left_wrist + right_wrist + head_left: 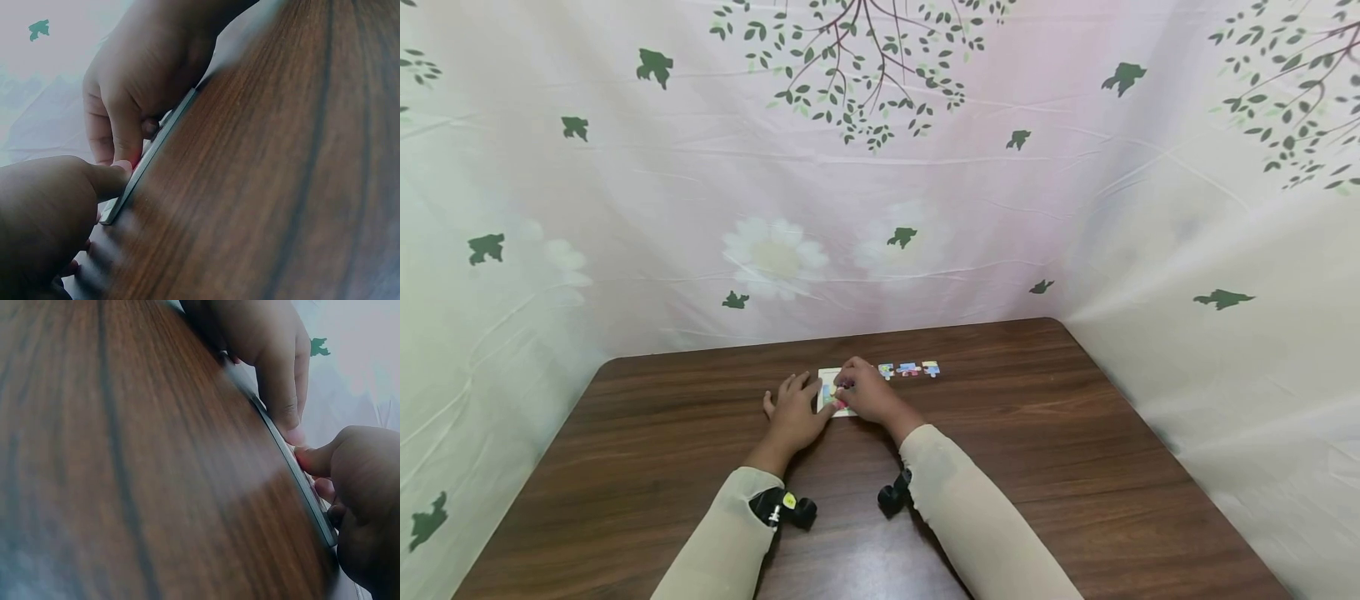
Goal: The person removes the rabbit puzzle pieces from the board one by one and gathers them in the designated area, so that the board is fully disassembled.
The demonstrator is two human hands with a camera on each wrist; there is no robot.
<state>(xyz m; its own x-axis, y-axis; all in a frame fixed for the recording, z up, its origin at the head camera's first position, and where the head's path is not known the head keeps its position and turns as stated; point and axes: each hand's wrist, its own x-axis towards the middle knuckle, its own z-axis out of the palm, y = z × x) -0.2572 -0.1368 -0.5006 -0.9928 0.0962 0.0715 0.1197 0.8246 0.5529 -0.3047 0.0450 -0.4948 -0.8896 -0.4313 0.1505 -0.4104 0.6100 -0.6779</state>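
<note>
A small white-bordered puzzle board [824, 408] with a colourful picture lies near the table's back edge; its thin side shows in the left wrist view [147, 156] and right wrist view [294, 464]. My left hand [797, 412] rests at its left side, fingers spread, thumb on the near part of the board. Over the board's right part, my right hand [872, 395] has its fingers curled down round a small purplish piece [847, 385], mostly hidden by them. Both thumbs are close together in the left wrist view.
To the right of the board, several loose puzzle pieces lie in a row, among them a blue and pink one [909, 369] and a blue and yellow one [931, 368]. A printed cloth [827, 192] hangs behind the brown wooden table [1037, 433].
</note>
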